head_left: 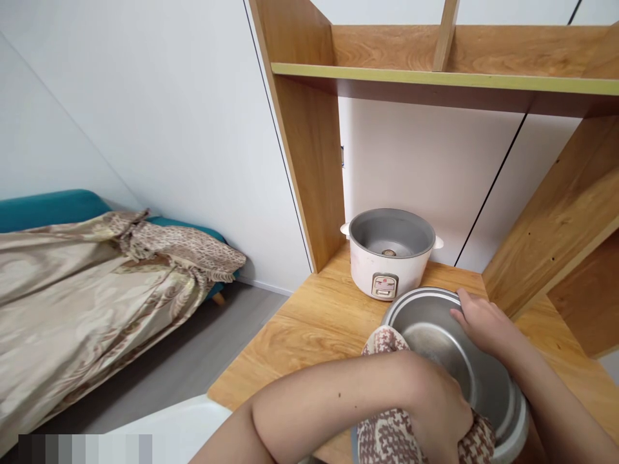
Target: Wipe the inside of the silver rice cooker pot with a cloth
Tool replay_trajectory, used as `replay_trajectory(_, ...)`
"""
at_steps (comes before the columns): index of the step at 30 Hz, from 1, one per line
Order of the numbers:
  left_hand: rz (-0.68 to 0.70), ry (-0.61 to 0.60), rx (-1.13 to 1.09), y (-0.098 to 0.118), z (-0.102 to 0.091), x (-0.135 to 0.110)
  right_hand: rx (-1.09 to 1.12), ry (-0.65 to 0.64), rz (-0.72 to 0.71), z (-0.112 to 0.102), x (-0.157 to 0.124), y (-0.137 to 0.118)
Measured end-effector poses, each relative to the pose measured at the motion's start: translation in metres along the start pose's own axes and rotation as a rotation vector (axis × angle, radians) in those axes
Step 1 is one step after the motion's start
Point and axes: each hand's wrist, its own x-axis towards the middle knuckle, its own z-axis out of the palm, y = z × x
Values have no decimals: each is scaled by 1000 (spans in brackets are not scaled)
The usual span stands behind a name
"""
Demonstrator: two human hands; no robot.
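A metal inner pot (430,316) is tipped toward me over the front of the wooden desk, its grey inside showing. My right hand (483,319) grips its far rim, thumb inside and fingers over the edge. My left hand (438,409) is closed on a brown-and-white patterned cloth (387,435) at the near side of the pot; its fingertips are hidden. Part of the cloth hangs over the pot's left edge. Just behind stands a white rice cooker body (360,267), lidless, with its heating plate visible inside.
The wooden desk (300,332) has a shelf (416,80) above it and wooden side panels left and right. A white surface (169,428) borders the desk at lower left. Beyond the grey floor is a teal sofa (58,203) under a patterned cover.
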Motion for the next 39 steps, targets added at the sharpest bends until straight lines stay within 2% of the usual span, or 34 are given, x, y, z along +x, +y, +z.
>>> replay_trajectory(7, -92, -157, -6, 5, -3, -4, -3, -6, 2, -1, 0, 0)
replay_trajectory(14, -56, -68, -17, -1, 1, 0, 0, -1, 4, 1, 0, 0)
replay_trajectory(22, -79, -131, -36, 9, -8, -12, 0, 1, 0, -1, -1, -1)
replay_trajectory(25, -78, -106, -22, 4, -4, -7, -3, -1, 6, -2, -1, -1)
replay_trajectory(29, 3, -29, -5, -1, 2, 1, -1, -2, 3, -1, -1, -1)
replay_trajectory(34, -3, -56, 26, 4, -5, -3, 2, 0, 4, 0, -1, 0)
replay_trajectory(39, 21, -19, 18, 5, -6, -7, 2, 4, 3, 0, -2, -1)
